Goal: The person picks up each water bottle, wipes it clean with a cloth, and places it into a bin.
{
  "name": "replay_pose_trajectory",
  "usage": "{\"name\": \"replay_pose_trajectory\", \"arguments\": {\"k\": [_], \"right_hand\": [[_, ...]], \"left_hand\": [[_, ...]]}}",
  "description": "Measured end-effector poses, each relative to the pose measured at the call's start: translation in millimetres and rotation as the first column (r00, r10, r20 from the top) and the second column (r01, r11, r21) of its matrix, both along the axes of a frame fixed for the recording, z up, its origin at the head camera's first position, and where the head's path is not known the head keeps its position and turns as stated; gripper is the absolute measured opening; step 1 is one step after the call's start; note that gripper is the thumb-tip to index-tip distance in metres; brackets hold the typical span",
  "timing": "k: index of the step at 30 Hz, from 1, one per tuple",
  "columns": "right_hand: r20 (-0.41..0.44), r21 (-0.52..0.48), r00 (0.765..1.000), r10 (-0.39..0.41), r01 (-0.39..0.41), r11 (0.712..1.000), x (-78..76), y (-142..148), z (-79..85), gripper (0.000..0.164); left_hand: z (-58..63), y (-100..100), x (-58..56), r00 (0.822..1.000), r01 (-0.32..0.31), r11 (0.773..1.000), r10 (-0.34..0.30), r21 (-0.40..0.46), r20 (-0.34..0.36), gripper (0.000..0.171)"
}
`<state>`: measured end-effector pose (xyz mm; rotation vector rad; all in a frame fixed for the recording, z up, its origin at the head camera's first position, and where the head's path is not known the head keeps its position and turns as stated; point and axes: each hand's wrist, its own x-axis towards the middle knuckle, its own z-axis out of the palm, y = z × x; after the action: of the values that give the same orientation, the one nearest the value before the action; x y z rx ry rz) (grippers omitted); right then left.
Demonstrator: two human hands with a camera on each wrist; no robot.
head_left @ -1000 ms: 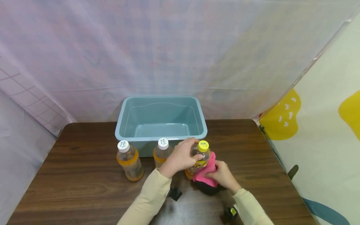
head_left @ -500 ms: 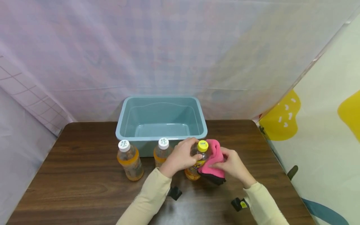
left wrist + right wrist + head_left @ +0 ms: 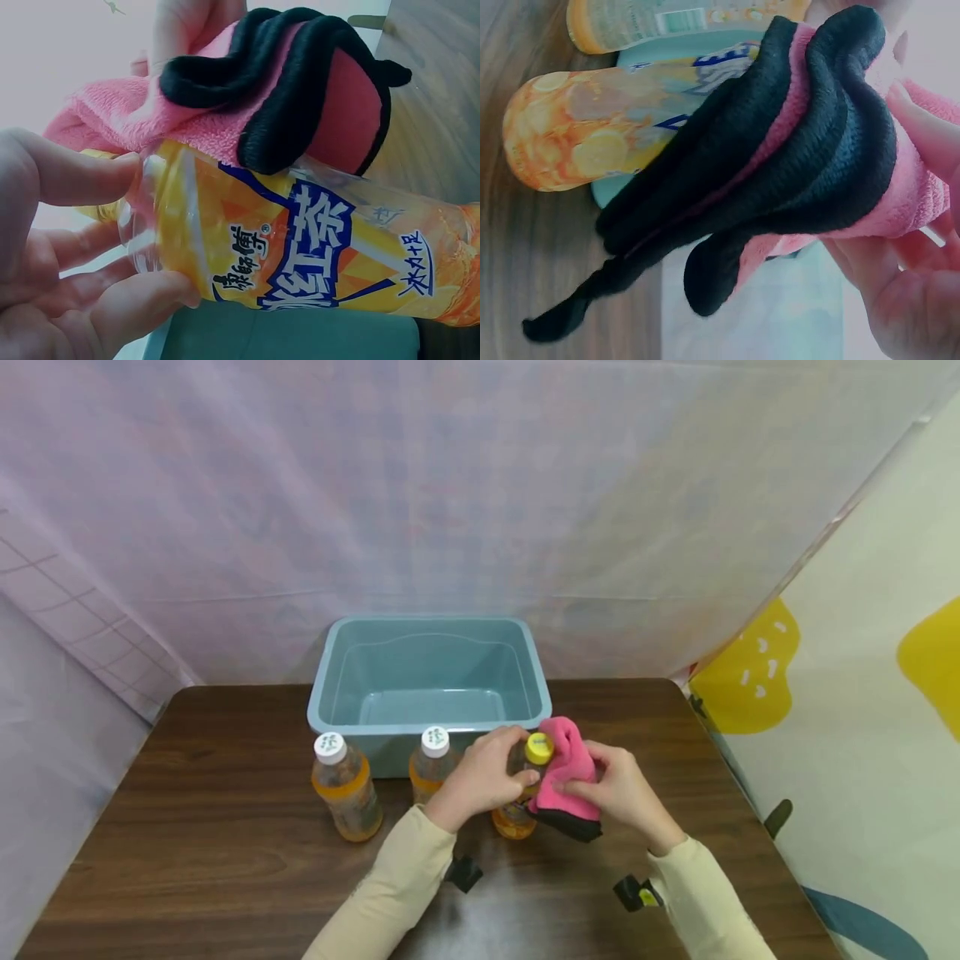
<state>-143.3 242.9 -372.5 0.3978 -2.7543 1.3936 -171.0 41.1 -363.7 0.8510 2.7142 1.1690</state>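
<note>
My left hand (image 3: 487,774) grips the upper part of a yellow-capped iced tea bottle (image 3: 262,232), thumb and fingers curled round its shoulder. The bottle stands upright on the table, with an orange and yellow label. My right hand (image 3: 618,789) pinches a folded pink cloth (image 3: 570,772) with a black edge, held against the bottle's right side. In the right wrist view the cloth's black border (image 3: 780,150) hangs in folds and hides part of the label. Just left of the left hand, a white-capped bottle (image 3: 432,768) is partly covered by that hand.
Farther left stands another white-capped bottle (image 3: 348,797) with an orange band. Behind the bottles sits a light blue plastic bin (image 3: 321,693) on the brown wooden table (image 3: 187,827). Pale curtains hang behind the table, and a patterned sheet (image 3: 847,735) hangs at the right.
My right hand and the cloth have moved up along the bottle from its lower right side, and slightly right. The left hand has kept its hold on the bottle.
</note>
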Motion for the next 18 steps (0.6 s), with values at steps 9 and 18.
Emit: {"name": "replay_pose_trajectory", "arguments": {"k": [9, 18], "right_hand": [[-0.010, 0.001, 1.000, -0.021, 0.021, 1.000, 1.5, 5.2, -33.3, 0.030], [-0.014, 0.073, 1.000, 0.002, -0.001, 0.997, -8.9, 3.0, -88.5, 0.029]], "left_hand": [[-1.5, -0.2, -0.1, 1.000, -0.002, 1.000, 0.002, 0.001, -0.021, 0.035], [-2.3, -1.6, 0.0, 1.000, 0.001, 1.000, 0.000, 0.021, -0.016, 0.034]]}}
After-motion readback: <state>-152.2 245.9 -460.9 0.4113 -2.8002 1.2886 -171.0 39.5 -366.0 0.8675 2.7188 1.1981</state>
